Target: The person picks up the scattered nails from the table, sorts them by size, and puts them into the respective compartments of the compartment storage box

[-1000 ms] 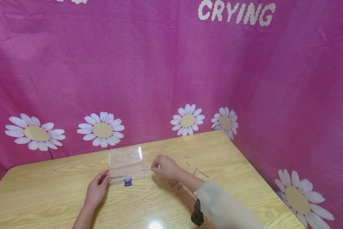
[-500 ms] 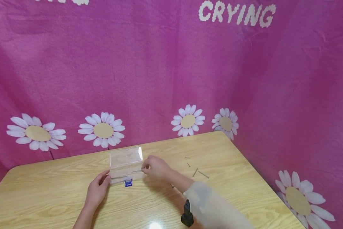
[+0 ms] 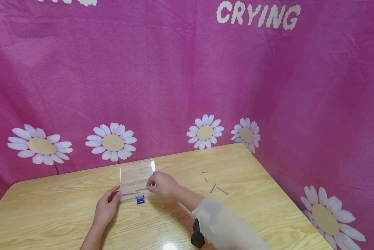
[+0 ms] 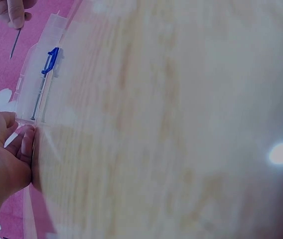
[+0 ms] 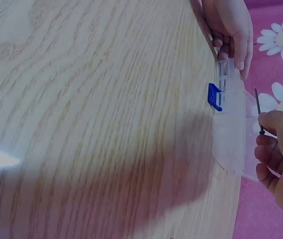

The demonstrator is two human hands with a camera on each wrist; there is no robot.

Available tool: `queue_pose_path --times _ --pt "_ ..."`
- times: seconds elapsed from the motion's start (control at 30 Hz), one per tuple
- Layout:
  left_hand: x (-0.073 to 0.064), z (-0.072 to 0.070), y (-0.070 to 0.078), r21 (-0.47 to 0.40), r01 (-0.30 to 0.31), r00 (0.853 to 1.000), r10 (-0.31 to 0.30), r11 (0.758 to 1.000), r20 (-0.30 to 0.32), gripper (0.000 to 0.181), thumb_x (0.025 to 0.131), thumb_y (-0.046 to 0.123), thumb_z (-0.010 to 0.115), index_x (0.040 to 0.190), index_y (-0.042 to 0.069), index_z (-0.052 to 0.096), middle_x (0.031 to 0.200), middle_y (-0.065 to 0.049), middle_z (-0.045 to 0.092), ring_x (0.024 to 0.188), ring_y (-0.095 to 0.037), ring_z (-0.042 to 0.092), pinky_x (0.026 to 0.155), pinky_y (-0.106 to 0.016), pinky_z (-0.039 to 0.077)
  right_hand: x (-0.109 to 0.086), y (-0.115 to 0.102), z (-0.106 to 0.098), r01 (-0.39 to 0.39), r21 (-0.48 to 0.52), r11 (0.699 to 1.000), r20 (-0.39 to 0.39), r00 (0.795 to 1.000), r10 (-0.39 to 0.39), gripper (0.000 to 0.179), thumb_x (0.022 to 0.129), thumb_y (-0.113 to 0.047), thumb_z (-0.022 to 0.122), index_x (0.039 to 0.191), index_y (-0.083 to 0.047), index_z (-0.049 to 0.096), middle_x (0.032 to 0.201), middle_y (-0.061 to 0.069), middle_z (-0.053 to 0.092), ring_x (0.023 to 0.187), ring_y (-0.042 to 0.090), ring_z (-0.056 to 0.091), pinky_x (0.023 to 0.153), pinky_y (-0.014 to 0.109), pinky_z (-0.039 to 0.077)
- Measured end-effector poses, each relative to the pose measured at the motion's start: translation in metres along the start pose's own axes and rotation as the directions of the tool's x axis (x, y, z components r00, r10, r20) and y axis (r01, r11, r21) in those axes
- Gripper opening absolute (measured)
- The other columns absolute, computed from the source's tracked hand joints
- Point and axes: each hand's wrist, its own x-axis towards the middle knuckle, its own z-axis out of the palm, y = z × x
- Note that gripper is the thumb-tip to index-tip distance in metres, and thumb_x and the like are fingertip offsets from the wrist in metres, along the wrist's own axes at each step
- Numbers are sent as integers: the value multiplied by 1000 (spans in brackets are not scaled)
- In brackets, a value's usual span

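Observation:
A clear plastic box (image 3: pixel 137 172) stands at the back of the table with its lid raised and a blue latch (image 3: pixel 140 200) at its front. My left hand (image 3: pixel 107 205) grips the box's left end between thumb and fingers. Over the box's right part, my right hand (image 3: pixel 163 184) pinches a nail (image 5: pixel 258 107) near its head between thumb and finger, the pointed end aimed to the left. Inside the front of the box lies another long nail (image 4: pixel 38 97), seen through the plastic in the left wrist view.
Several loose nails (image 3: pixel 222 190) of different lengths lie on the wooden table (image 3: pixel 174 229) to the right of the box. A pink curtain (image 3: pixel 162 86) with white flowers hangs close behind the table's far edge and along its right side.
My right hand has moved left with the nail, from beside the box to over its inside. The left hand keeps its hold on the box's left end.

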Motion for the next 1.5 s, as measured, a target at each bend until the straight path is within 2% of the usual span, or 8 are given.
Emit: queue_pose_path --times 0.3,0.53,0.8,1.0,1.4,1.5 --pt "-1 0 2 16 -4 1000 4 1000 -18 41 98 25 45 134 5 49 123 -20 58 106 -22 50 89 -31 38 4 -6 11 -14 -42 999 -15 1000 13 14 87 -22 63 91 -16 74 81 -6 60 73 2 51 66 12 41" --pt "-1 0 1 15 -14 1000 14 1000 -22 41 98 26 47 133 5 50 122 -19 59 103 -19 51 87 -28 39 10 -13 15 -47 -27 999 -12 999 47 15 88 -23 62 92 -14 74 79 -5 57 68 3 49 60 15 40" --pt "1 0 1 21 -29 999 30 999 -16 43 98 28 46 134 4 49 122 -21 58 105 -22 52 89 -32 39 16 -21 21 -71 -63 995 -52 996 68 13 85 -23 63 89 -17 74 75 -7 54 63 2 44 56 15 36" --pt "-1 1 0 14 -12 1000 13 1000 -22 41 99 26 45 134 5 48 124 -20 58 109 -24 50 92 -34 38 18 -26 24 -83 -90 992 -69 995 77 13 85 -24 63 87 -18 74 75 -7 54 64 3 46 56 15 38" --pt "0 0 0 -13 -10 1000 10 1000 -17 41 98 23 45 134 4 48 124 -22 57 112 -27 49 95 -38 37 23 -31 34 -106 -64 992 -98 990 99 13 84 -24 62 85 -19 74 77 -6 54 63 5 48 54 16 38" --pt "1 0 1 -8 -10 1000 10 1000 -23 40 98 24 46 134 5 49 124 -21 58 109 -23 51 93 -33 38 24 -33 36 -101 -67 993 -114 989 93 13 83 -23 62 85 -19 74 77 -5 54 64 5 49 56 16 39"
